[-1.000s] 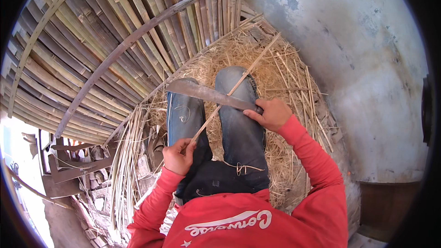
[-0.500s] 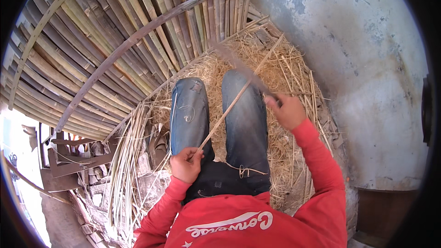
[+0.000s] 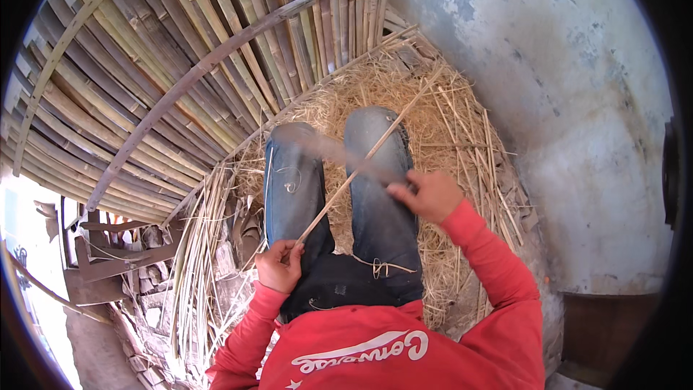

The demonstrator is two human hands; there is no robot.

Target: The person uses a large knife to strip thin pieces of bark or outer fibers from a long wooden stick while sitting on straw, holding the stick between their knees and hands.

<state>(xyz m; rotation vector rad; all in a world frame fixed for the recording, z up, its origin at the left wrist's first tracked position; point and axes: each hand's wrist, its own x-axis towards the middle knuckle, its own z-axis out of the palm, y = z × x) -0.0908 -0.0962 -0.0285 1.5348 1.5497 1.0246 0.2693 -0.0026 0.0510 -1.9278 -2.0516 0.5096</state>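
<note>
My left hand is closed around the near end of a thin bamboo strip. The strip slants up and away to the right across my thighs, its far end over the shavings. In my right hand is the handle of a long knife, fingers wrapped round it. Its blade is smeared by motion, points left above my knees and crosses the strip near its middle. Whether the edge touches the strip I cannot tell. A thin curled shaving lies on my left trouser leg.
Pale shavings cover the ground around my legs. A bundle of split strips lies at my left, more strips at the right. A bamboo slat panel leans ahead on the left; a grey wall rises on the right.
The knife and my right hand have moved left and nearer to me along the strip. My left hand has shifted slightly left and down, still holding the strip.
</note>
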